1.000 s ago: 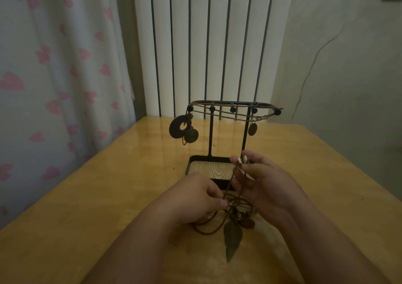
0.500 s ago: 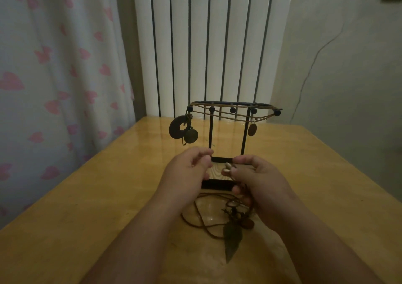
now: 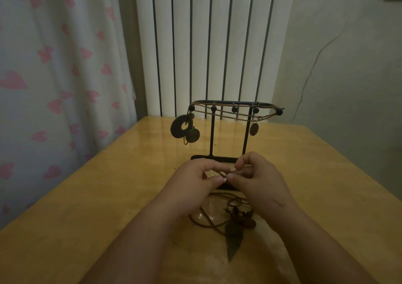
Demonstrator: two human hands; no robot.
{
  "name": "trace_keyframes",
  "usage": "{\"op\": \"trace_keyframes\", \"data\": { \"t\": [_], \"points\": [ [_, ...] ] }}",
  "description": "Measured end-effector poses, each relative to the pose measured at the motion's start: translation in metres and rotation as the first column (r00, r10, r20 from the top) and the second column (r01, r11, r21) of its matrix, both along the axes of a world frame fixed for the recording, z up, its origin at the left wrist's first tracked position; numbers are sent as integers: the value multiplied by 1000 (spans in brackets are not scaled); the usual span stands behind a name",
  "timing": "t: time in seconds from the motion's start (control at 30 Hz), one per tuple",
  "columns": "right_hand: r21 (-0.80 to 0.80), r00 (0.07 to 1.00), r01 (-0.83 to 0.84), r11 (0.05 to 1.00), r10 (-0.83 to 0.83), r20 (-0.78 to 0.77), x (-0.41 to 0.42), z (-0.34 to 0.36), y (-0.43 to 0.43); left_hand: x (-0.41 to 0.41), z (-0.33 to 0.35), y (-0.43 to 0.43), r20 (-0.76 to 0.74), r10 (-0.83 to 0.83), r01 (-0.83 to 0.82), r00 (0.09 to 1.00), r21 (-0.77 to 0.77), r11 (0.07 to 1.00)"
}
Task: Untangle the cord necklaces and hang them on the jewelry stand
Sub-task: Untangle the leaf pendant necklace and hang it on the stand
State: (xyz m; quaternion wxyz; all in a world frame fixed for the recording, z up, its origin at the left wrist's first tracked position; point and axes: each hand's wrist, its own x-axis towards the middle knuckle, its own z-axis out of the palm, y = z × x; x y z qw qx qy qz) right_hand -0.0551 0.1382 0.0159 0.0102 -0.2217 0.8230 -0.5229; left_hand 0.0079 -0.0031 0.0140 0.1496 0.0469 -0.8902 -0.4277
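Left grip (image 3: pixel 195 178) and right grip (image 3: pixel 260 180) both pinch a pale bead (image 3: pixel 223 173); a hard pull likely tightens the tangle (image 3: pixel 237 212), or snags the stand (image 3: pixel 212 135).

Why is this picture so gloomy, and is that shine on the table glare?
Head view: light is dim, so the left hand, right hand and leaf pendant read as dark shapes. Head view: yes, the glossy table mirrors the pale panels behind the jewelry stand as streaks. Head view: the wide lens splays the table edges.
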Motion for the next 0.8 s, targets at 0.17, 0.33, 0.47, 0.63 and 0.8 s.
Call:
{"op": "trace_keyframes", "data": {
  "t": [0.17,0.33,0.47,0.63,0.8],
  "points": [
    [-75,999,-11,997,14,41,-1,0,2,-3,-2,3,-27,1,-1,1000,9,1000],
    [-118,996,4,993,7,91,-3,-3,1,-10,-10,3,-17,93,-93,996,-4,996],
    [-47,998,53,997,-51,49,-7,-5,0,-14,-12,2,-52,223,-227,973,-89,970],
    [-44,998,53,998,-53,-15,-5,-5,1,-13,-14,-1,-45,161,-163,986,-64,985],
    [-54,998,27,998,-30,-53,1,-1,-1,-16,-20,5,-79,96,-96,992,-4,995]
  ]
}}
